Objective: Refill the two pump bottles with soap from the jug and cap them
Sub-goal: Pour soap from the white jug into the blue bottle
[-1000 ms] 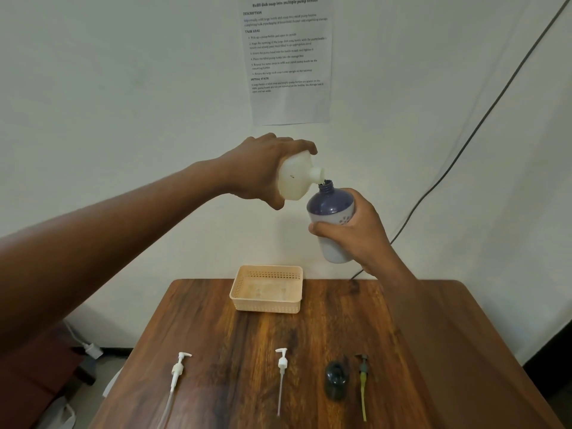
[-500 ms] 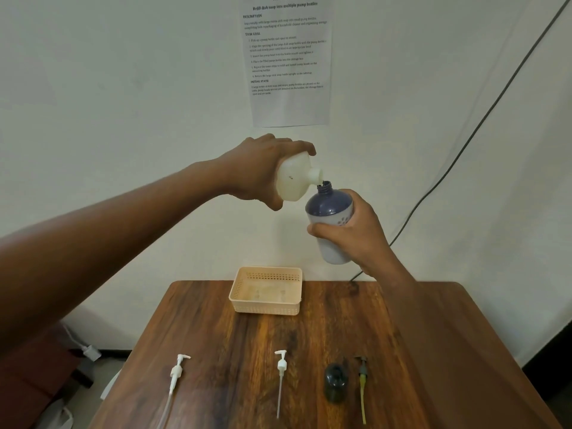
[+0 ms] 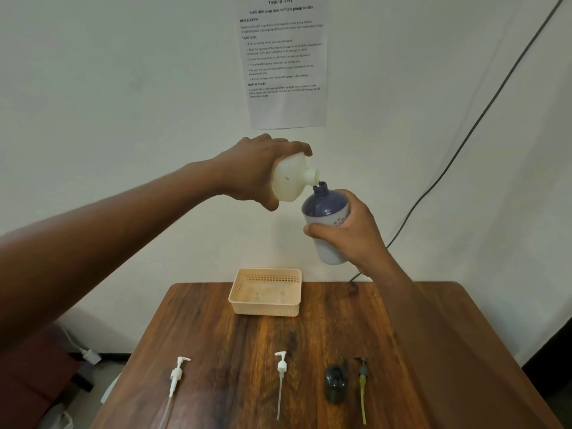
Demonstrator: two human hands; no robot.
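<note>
My left hand [image 3: 257, 171] grips a cream soap jug [image 3: 292, 181], tipped on its side high above the table with its spout right at the open neck of a blue-topped white bottle [image 3: 325, 212]. My right hand [image 3: 349, 233] holds that bottle around its middle, tilted slightly left. On the table below stands a small dark bottle [image 3: 335, 383] with no cap. Two white pump heads [image 3: 178, 374] [image 3: 281, 370] and a dark pump head with a yellow tube [image 3: 362, 382] lie flat near the front edge.
A beige perforated basket [image 3: 266, 305] sits at the back of the wooden table [image 3: 402, 335]. A printed sheet [image 3: 283, 60] hangs on the wall, and a black cable [image 3: 464, 134] runs down the wall to the right.
Both hands hold their pose with the jug's spout at the bottle's neck. Only the view has shifted a little.
</note>
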